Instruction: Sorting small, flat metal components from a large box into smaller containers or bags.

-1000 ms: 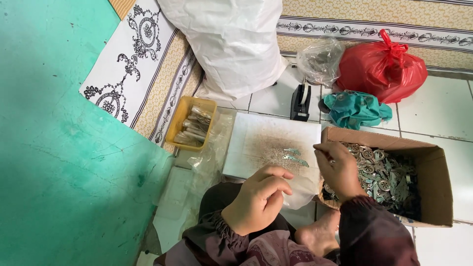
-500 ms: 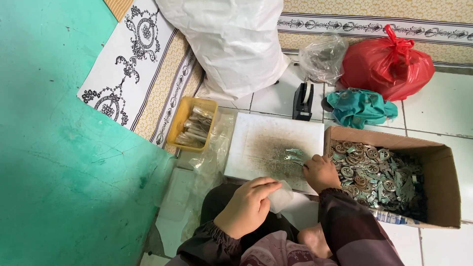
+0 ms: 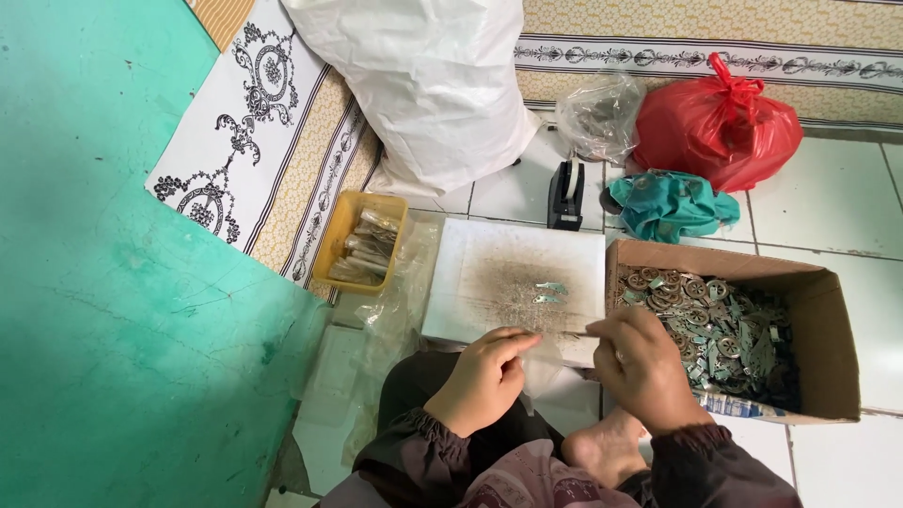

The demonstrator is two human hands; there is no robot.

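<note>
Hands | left hand pinches clear bag between fingertips; right hand grips thin metal piece beside it

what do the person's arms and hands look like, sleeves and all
Both hands are bare: no gloves or rings show on the left hand or the right hand. Both arms wear dark purplish-brown sleeves with gathered cuffs at the wrists.

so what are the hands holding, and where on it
The left hand pinches the top edge of a small clear plastic bag. The right hand holds something thin at its fingertips; what it is cannot be told.
</note>
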